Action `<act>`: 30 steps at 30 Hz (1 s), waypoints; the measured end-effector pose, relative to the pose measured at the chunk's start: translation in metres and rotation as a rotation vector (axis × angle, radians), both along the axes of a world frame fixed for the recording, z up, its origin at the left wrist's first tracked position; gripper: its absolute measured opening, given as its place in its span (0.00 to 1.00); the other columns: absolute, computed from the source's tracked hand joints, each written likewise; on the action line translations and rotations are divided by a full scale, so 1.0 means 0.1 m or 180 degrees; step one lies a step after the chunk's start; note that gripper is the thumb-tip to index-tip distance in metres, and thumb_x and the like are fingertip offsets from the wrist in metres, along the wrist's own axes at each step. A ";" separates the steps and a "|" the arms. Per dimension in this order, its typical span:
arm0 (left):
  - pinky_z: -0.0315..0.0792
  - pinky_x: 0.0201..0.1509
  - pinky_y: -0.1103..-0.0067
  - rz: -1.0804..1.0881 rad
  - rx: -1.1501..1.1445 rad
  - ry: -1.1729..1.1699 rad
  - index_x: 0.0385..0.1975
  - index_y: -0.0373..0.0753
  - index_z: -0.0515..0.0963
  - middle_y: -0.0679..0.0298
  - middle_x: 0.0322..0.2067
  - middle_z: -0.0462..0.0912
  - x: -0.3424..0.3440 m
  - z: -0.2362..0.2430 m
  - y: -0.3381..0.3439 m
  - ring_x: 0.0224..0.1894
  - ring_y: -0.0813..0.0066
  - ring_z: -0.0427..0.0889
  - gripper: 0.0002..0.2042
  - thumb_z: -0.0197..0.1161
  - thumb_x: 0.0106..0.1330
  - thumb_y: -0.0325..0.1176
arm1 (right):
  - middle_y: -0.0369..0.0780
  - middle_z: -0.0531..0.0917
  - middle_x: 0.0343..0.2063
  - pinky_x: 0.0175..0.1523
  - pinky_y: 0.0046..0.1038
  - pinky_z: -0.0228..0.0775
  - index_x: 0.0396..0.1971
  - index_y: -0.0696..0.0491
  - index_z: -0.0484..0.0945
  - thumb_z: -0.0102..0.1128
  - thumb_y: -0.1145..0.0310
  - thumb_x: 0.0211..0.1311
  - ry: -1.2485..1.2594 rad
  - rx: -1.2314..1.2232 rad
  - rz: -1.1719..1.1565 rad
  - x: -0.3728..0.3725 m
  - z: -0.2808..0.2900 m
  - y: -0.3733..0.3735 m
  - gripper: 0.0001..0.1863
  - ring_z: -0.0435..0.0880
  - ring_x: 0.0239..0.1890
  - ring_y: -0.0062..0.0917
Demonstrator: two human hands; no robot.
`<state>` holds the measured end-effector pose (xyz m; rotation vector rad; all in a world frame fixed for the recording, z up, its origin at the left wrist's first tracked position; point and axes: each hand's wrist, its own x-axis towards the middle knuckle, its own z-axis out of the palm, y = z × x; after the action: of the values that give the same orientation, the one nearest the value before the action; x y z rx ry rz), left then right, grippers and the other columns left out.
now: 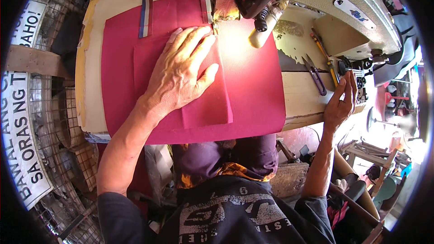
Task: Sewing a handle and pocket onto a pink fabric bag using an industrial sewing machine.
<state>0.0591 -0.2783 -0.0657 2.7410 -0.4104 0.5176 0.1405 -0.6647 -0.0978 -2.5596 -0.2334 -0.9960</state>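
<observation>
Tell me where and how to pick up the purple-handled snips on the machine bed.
Probably by the rounded end of the purple handle, coming from the person's side with the right hand, which is nearest. The snips look to lie flat, pointed blades facing away, and a yellow tool lies close on their right.

Left fingers (204, 48) flat; right fingers (348, 91) nearly straight

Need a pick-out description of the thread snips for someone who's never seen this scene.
Find the sewing machine at upper right, then the pale tabletop right of the red fabric. The thread snips lie there, left of the right hand, tips pointing away from the person. Their purple looped handle sets them apart from the yellow pieces beside them.
</observation>
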 end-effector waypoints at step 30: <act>0.64 0.72 0.60 0.0011 0.0013 0.0006 0.60 0.30 0.73 0.50 0.61 0.72 -0.03 0.00 -0.01 0.64 0.50 0.70 0.27 0.66 0.60 0.31 | 0.46 0.77 0.64 0.68 0.37 0.68 0.61 0.57 0.78 0.56 0.70 0.74 -0.0051 0.0006 0.0043 -0.02 0.01 0.03 0.19 0.74 0.68 0.39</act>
<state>0.0560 -0.2794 -0.0657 2.7463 -0.4068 0.5153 0.1385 -0.6617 -0.0965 -2.5458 -0.2535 -1.0114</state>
